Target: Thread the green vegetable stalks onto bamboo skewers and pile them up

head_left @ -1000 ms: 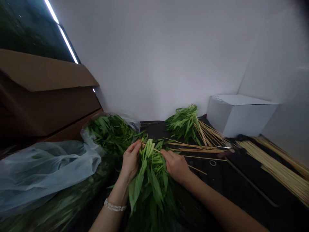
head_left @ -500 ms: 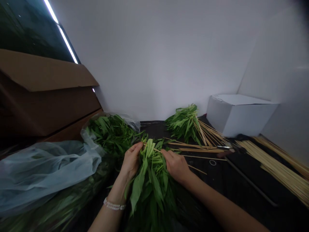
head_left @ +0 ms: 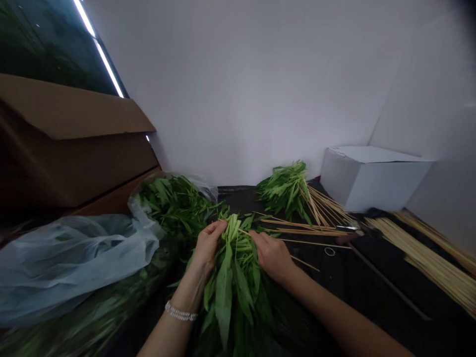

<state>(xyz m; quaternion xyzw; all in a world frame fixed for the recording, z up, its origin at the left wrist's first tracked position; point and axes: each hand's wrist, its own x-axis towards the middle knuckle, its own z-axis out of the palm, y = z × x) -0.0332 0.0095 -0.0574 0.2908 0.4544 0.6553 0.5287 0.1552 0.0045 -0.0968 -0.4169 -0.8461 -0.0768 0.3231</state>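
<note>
A bunch of long green leafy stalks (head_left: pixel 234 277) lies in front of me on the dark table (head_left: pixel 357 292), cut ends pointing away. My left hand (head_left: pixel 207 246) grips the bunch from its left side, fingers curled at the stem ends. My right hand (head_left: pixel 272 256) closes on the right side of the same bunch. A thin bamboo skewer (head_left: pixel 297 259) runs from between the stems out to the right under my right hand.
A clear plastic bag (head_left: pixel 74 258) of more greens (head_left: pixel 171 206) lies at the left under brown cardboard boxes (head_left: pixel 74 144). Skewered greens (head_left: pixel 286 188) lie behind. Loose skewers (head_left: pixel 427 258) and a white box (head_left: pixel 368 176) sit at the right. A small ring (head_left: pixel 329 251) lies near.
My left hand slid slightly up and right along the stem ends. The leaves of the bunch have shifted a little. The view moved a bit.
</note>
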